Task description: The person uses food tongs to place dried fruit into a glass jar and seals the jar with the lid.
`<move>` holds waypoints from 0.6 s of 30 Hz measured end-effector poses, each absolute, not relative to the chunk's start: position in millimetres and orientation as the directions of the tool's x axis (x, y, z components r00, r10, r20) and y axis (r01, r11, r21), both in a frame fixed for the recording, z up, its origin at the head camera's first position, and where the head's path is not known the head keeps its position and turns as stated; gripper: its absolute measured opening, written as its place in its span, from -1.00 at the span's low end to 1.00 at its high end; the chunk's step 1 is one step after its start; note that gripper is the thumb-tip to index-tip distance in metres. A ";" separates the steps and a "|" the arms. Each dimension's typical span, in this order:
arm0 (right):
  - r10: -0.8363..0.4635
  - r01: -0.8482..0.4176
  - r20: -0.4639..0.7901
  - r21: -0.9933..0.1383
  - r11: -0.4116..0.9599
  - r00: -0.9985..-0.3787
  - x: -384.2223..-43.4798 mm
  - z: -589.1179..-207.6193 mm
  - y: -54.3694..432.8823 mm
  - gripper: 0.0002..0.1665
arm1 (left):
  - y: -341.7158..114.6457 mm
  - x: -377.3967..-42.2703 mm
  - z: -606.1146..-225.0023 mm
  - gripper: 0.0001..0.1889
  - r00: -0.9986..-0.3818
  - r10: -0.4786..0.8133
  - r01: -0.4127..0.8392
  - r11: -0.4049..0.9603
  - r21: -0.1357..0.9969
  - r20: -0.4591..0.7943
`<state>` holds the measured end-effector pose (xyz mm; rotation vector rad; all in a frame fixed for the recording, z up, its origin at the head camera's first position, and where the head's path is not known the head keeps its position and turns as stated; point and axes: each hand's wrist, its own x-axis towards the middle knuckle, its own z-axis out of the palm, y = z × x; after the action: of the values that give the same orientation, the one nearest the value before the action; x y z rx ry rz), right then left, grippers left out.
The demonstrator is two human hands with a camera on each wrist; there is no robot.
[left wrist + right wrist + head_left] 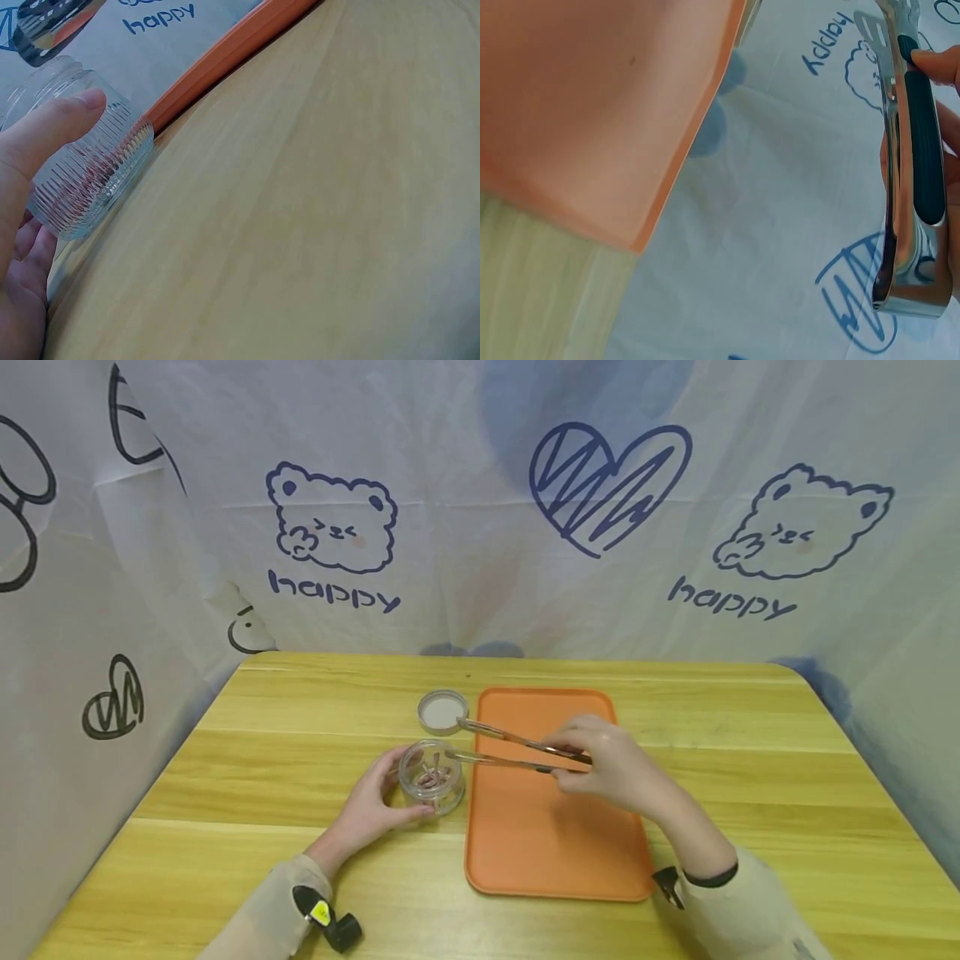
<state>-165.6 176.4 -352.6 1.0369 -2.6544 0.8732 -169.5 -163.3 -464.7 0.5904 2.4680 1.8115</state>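
My left hand (375, 802) holds a clear glass jar (431, 802) at its side, thumb in front and fingers behind. In the left wrist view the jar (90, 165) shows ribbed walls, with small reddish-brown pieces seen through them near the bottom. My right hand (611, 768) grips a pair of metal tongs (525, 743) over the orange tray (555, 852). The tongs' arms are spread; one tip is over the jar's mouth, the other near the round lid (442, 712). In the right wrist view the tongs (922, 150) have dark grip pads.
The lid lies on the wooden table (300, 710) behind the jar, beside the tray's left edge. A white cloth (465, 543) with printed bears and hearts hangs behind the table and down its left side.
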 end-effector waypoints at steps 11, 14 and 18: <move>-0.267 -0.429 0.354 -0.539 0.725 -0.896 -154.5 -359.2 215.3 -0.64 | -159.7 -167.5 -458.9 -0.12 -0.934 0.302 0.276 0.281 0.919 0.188; -0.215 -0.382 0.342 -0.555 0.739 -0.915 -151.0 -361.5 226.9 -0.65 | -163.0 -171.7 -468.6 -0.11 -0.935 0.300 0.273 0.269 0.924 0.189; -0.155 -0.333 0.343 -0.559 0.759 -0.927 -148.1 -365.5 241.3 -0.64 | -163.9 -172.0 -470.0 -0.10 -0.934 0.302 0.270 0.255 0.929 0.189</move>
<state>-148.1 241.3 -365.5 0.3801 -2.6808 0.9286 -172.0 -163.9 -470.0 0.5621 2.4665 1.8159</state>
